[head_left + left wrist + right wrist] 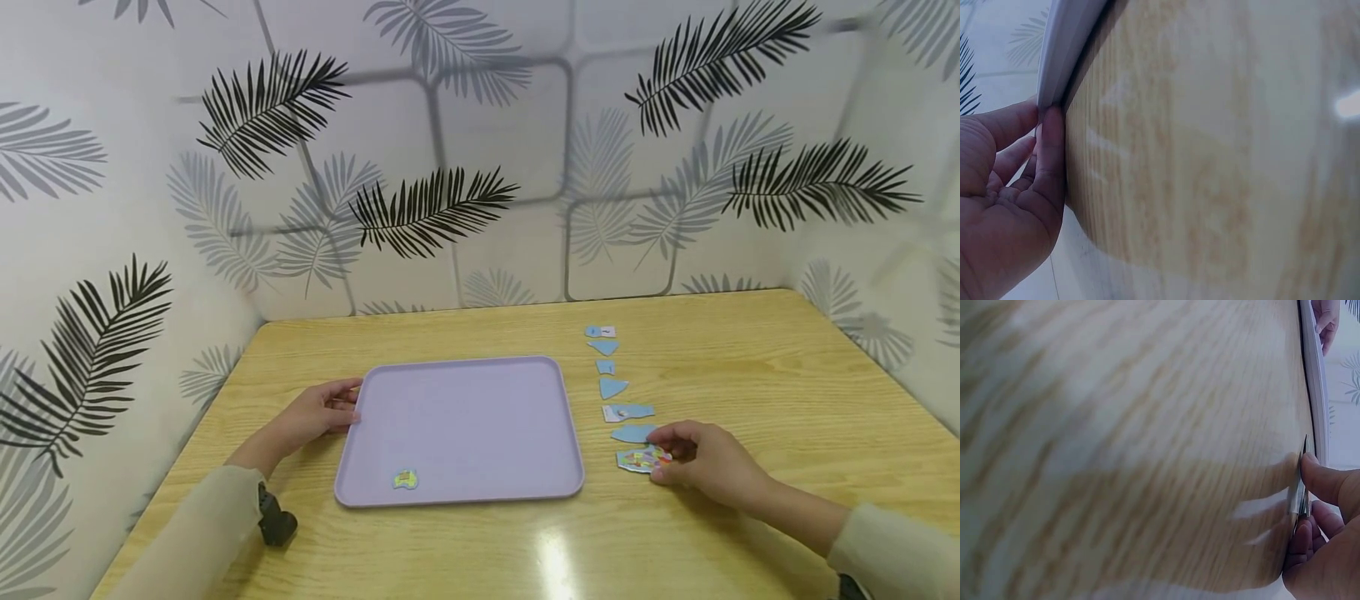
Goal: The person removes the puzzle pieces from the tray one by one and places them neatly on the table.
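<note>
A lilac tray (465,417) lies on the table, and my left hand (322,410) grips its left rim. Seen in the left wrist view, the thumb and fingers of that hand (1010,187) meet at the tray's edge (1063,50). Low on the tray's left part sits a small yellow patterned piece (405,479). To the right of the tray, my right hand (708,462) pinches a flat, multicoloured puzzle-like piece (639,459) by its right end. The right wrist view has this hand (1329,531) with thin pieces almost edge-on at its fingertips.
Several light-blue cut pieces form a column right of the tray, among them a pointed one (612,387), a blue-and-white one (628,412) and a long one (633,433) close to my right fingers. A patterned wall (510,275) borders the wooden table (750,358).
</note>
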A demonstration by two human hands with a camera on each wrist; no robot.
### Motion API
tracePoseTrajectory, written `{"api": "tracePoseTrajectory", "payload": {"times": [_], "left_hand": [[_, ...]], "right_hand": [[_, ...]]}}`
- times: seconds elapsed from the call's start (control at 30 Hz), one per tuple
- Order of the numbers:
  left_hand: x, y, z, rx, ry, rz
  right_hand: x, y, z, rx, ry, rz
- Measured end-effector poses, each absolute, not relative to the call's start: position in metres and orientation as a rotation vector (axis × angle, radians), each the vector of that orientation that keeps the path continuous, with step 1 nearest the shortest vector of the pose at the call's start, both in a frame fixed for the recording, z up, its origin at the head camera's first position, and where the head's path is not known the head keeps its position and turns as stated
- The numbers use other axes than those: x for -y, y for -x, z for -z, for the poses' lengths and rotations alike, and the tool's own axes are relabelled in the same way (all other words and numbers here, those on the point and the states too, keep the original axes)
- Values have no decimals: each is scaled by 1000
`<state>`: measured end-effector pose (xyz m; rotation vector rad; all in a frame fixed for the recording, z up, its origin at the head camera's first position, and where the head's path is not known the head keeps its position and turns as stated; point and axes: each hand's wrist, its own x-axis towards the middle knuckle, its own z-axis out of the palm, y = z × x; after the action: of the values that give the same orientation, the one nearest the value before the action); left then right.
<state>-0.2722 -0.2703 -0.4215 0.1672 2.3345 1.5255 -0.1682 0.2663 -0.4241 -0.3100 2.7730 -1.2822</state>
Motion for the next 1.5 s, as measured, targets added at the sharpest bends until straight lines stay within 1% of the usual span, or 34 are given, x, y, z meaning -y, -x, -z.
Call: {"api": "tracePoseTrajectory", "payload": {"times": [1.1, 1.3, 1.5], "left_hand": [[269, 268, 418, -2352, -186, -1515], [270, 269, 418, -2344, -177, -1520], [269, 269, 418, -2353, -175, -1505]], "right_hand": [[-263, 167, 418, -2769, 335, 1257], [-246, 178, 409, -2803, 426, 1309], [-208, 190, 399, -2738, 539, 1375]]}}
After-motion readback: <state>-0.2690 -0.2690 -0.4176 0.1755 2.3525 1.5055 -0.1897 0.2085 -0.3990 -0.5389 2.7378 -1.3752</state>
